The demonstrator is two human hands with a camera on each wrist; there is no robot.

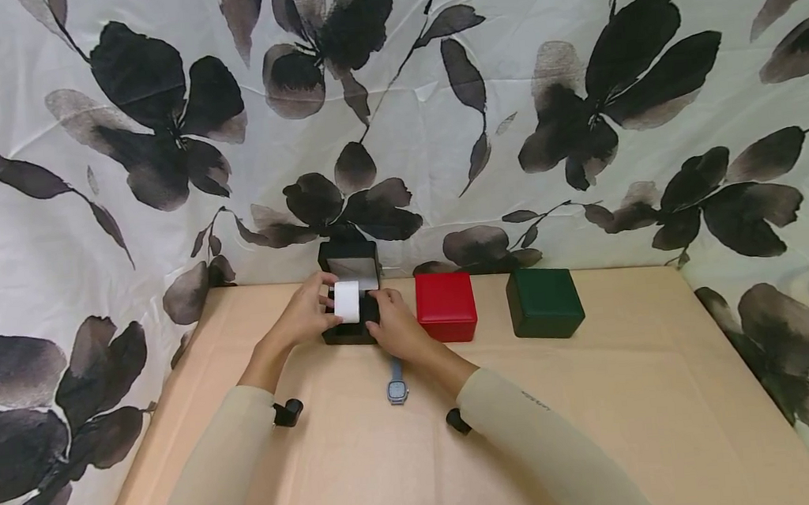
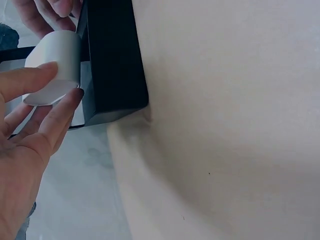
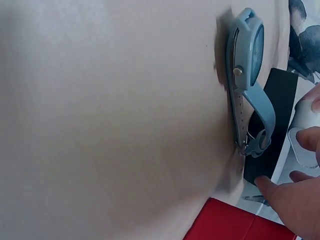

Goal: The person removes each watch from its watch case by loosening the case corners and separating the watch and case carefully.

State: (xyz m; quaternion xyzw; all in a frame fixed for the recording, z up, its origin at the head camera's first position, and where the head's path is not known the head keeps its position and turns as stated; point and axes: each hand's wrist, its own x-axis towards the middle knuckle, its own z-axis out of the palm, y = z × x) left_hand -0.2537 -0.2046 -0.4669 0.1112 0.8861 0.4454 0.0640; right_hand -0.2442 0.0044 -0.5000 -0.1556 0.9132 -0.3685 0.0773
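Observation:
A black watch box (image 1: 347, 335) stands near the table's back edge, its lid (image 1: 358, 254) raised against the cloth. My left hand (image 1: 304, 312) pinches a white watch cushion (image 1: 347, 302) over the box, thumb on one face and fingers on the other, as the left wrist view shows. At the box's right side, my right hand (image 1: 397, 322) holds the wall, with one fingertip low at its corner in the right wrist view. A light blue wristwatch (image 1: 397, 392) with its strap buckled in a loop (image 3: 262, 115) lies on the table in front of the box.
A closed red box (image 1: 446, 305) stands just right of the right hand, with a closed dark green box (image 1: 545, 302) farther right. The peach table (image 1: 604, 427) meets a white cloth with dark flowers (image 1: 424, 140) at the back.

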